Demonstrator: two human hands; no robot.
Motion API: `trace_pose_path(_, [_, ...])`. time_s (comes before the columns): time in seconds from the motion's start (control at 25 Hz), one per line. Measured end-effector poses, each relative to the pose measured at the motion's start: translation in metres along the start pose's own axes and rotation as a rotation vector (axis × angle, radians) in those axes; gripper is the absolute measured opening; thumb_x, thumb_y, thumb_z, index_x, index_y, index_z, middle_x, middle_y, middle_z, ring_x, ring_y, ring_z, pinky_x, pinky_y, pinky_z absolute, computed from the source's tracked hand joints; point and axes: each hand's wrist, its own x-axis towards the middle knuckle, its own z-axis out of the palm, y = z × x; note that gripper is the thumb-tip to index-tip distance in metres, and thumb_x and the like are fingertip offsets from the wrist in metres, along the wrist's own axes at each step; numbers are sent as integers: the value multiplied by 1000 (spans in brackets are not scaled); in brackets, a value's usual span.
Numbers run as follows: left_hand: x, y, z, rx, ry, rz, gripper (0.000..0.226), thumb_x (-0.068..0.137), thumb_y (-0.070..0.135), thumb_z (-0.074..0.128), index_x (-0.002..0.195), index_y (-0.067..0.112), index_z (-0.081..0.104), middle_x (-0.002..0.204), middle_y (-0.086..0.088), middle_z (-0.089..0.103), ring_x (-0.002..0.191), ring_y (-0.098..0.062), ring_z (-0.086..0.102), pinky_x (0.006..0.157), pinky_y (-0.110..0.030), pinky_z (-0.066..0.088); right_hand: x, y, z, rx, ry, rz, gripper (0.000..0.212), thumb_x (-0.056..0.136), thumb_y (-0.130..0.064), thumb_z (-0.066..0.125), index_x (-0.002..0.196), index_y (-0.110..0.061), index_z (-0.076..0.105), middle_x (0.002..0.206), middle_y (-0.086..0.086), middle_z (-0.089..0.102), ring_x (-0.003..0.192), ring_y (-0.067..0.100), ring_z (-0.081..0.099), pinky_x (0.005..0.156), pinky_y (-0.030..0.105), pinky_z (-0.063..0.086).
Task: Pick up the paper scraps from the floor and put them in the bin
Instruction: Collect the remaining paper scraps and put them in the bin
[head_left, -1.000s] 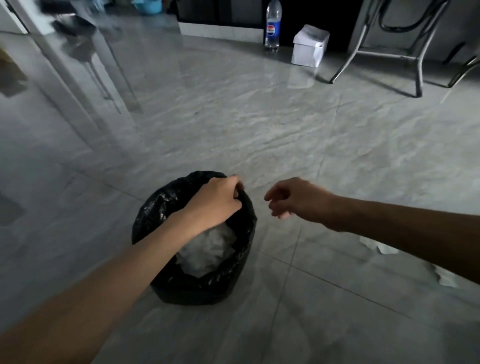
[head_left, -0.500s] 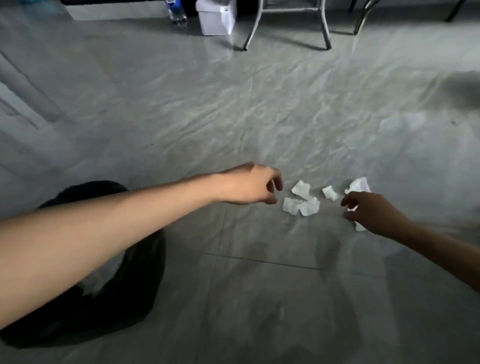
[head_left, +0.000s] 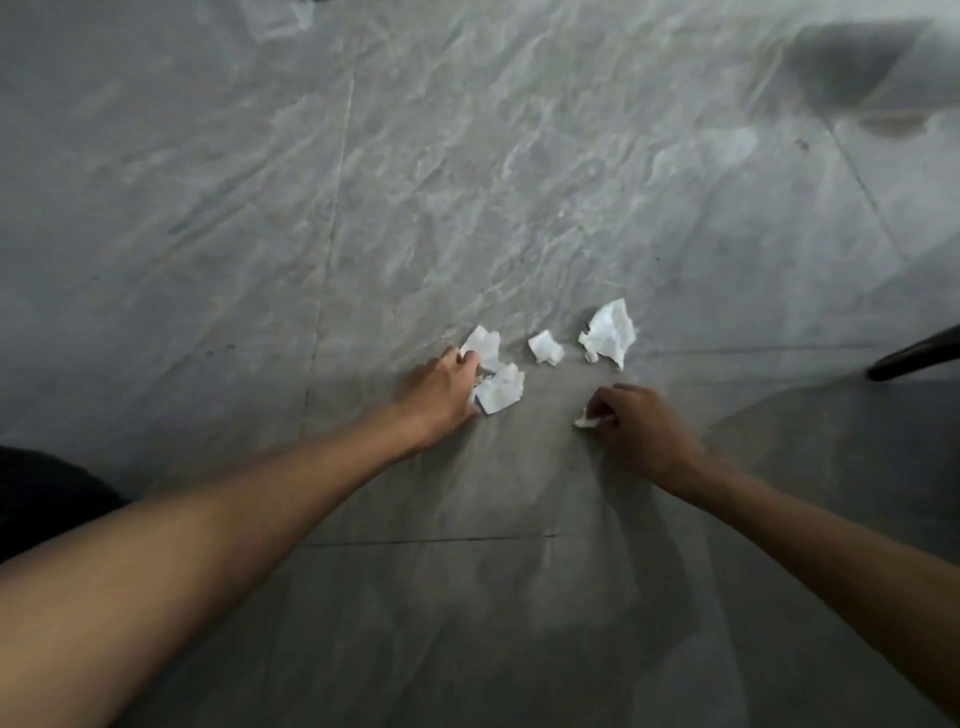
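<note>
Left fingers touch scraps; right fingers pinch 1.

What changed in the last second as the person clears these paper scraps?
The left hand let go of the rim of the bin and moved right onto two scraps; its grip is unclear. The right hand went down and pinches a small scrap. The other two scraps lie as before.

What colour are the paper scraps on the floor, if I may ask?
The paper scraps are white; head view.
</note>
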Motion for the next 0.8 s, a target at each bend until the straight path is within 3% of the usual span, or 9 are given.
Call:
trace_pose_path(0.08, [0, -8, 5, -62, 63, 28, 20, 85, 15, 60, 103, 5, 56, 111, -17, 58, 98, -38, 59, 81, -45, 48, 11, -12, -12, 24, 130, -57, 10, 73, -8, 67, 82, -12, 67, 87, 10, 66, 82, 28, 63, 67, 28, 40])
trace_pose_path(0.16, [-5, -17, 10, -162, 119, 20, 8, 87, 12, 60, 88, 4, 61, 98, -17, 65, 90, -35, 62, 78, -44, 48, 29, -30, -19, -25, 222, -148, 6, 77, -14, 67, 83, -13, 68, 95, 9, 64, 88, 27, 60, 72, 33, 46])
trace_pose_path(0.32, [-1, -29, 15, -263, 159, -41, 8, 81, 14, 70, 77, 8, 66, 86, -9, 69, 81, -25, 64, 72, -36, 49, 87, -37, -4, -139, 64, -256, 8, 80, -13, 64, 87, -10, 69, 117, 9, 60, 107, 28, 53, 85, 39, 47])
trace_pose_path(0.44, [-2, -13, 9, -231, 251, 144, 11, 76, 20, 75, 77, 15, 65, 100, -1, 65, 90, -20, 60, 75, -35, 49, 92, -27, 4, -95, 91, -234, 9, 76, -3, 62, 83, -6, 67, 97, 14, 63, 91, 31, 59, 77, 35, 46])
trace_pose_path(0.6, [14, 13, 19, -1, 151, 319, 5, 80, 19, 68, 85, 18, 67, 123, -4, 58, 109, -24, 54, 87, -37, 47, 89, -22, 8, 110, 179, -94, 8, 72, -3, 67, 77, -9, 67, 77, 6, 61, 70, 20, 57, 61, 21, 34])
trace_pose_path(0.8, [19, 18, 28, -114, 90, 266, 5, 85, 12, 59, 88, 10, 62, 99, -11, 63, 91, -31, 61, 71, -40, 50, 71, -13, -2, 178, 244, -95, 13, 69, -2, 66, 80, -8, 67, 71, -1, 52, 66, 14, 47, 58, 17, 28])
